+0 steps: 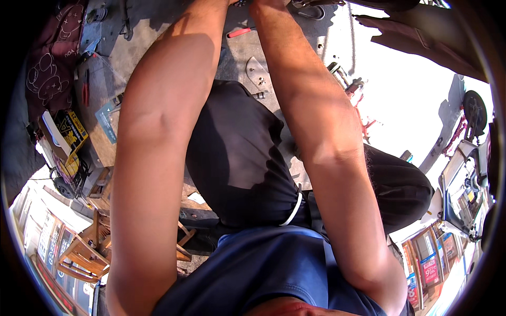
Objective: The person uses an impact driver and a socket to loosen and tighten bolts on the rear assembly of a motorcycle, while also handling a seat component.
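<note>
Red-handled tool (pixel 240 32) lies on the ground (pixel 234 60) in the head view, between the person's left forearm (pixel 176 63) and right forearm (pixel 298 73). Only slivers of the left hand (pixel 232 2) and right hand (pixel 268 3) show above it, at the upper edge; whether either grip is spread or pinching cannot be told. A grey plate (pixel 256 71) lies lower, beside the right forearm.

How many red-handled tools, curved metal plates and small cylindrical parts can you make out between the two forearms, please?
Red-handled tool: 1
Curved metal plate: 1
Small cylindrical part: 1
Total: 3
</note>
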